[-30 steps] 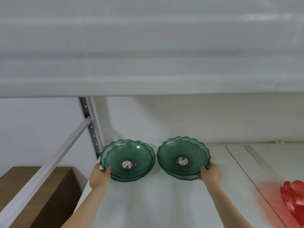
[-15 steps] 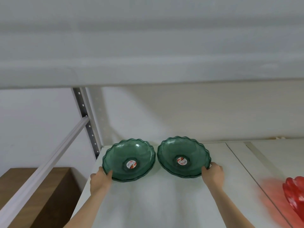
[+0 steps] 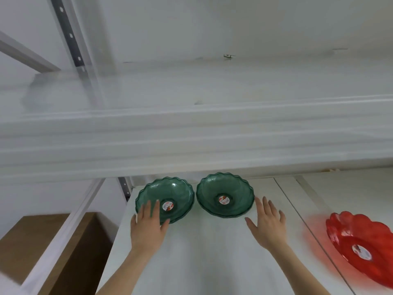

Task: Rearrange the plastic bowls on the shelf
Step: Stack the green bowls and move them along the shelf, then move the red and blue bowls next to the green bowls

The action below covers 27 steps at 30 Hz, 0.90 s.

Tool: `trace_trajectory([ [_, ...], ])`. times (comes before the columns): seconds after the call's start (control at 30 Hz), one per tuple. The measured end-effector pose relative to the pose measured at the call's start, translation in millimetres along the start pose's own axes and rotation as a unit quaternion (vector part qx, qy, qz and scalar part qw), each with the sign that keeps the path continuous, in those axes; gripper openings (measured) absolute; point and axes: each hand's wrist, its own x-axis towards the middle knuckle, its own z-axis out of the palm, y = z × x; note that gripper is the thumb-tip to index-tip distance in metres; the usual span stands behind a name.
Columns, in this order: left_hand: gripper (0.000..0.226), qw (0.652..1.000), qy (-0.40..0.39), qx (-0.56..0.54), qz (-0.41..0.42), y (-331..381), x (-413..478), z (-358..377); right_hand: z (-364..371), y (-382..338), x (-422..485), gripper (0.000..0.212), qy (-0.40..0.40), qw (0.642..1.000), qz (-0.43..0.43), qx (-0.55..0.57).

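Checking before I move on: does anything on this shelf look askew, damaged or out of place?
Nothing damaged or spilled. The two green scalloped plastic bowl stacks sit level, side by side. The red scalloped plastic bowl sits apart to the right. Both hands are open.

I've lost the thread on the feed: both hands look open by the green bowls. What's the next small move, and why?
Probably reach the right hand toward the red bowl. Both green bowl stacks sit side by side at the shelf's left end, neither gripped, while the red one lies apart at the right.
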Motion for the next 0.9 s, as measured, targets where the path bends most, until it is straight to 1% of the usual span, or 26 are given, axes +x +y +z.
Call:
trace_trajectory([
  [0.1, 0.062, 0.999, 0.018, 0.015, 0.046, 22, -23, -19, -24, 12, -27, 0.079, 0.012, 1.000, -0.022, -0.016],
  [0.2, 0.061, 0.995, 0.040, 0.026, 0.088, 49, -45, -41, -48, 30, -50, 0.080, 0.019, 0.999, -0.023, -0.030],
  [0.27, 0.062, 0.992, 0.055, 0.032, 0.108, 69, -58, -53, -65, 44, -64, 0.082, 0.034, 0.998, -0.028, -0.037],
  [0.43, 0.062, 0.988, 0.061, 0.029, 0.142, 128, -90, -77, -99, 89, -87, 0.086, 0.054, 0.997, -0.025, -0.047],
  [0.6, 0.063, 0.988, 0.068, 0.006, 0.139, 205, -126, -79, -124, 158, -108, 0.084, 0.064, 0.997, -0.021, -0.037],
  [0.77, 0.072, 0.993, 0.049, -0.035, 0.104, 296, -166, -71, -143, 249, -126, 0.085, 0.054, 0.998, -0.024, -0.022],
  [0.9, 0.072, 0.994, 0.033, -0.048, 0.094, 364, -193, -64, -158, 317, -137, 0.085, 0.039, 0.998, -0.015, -0.039],
])
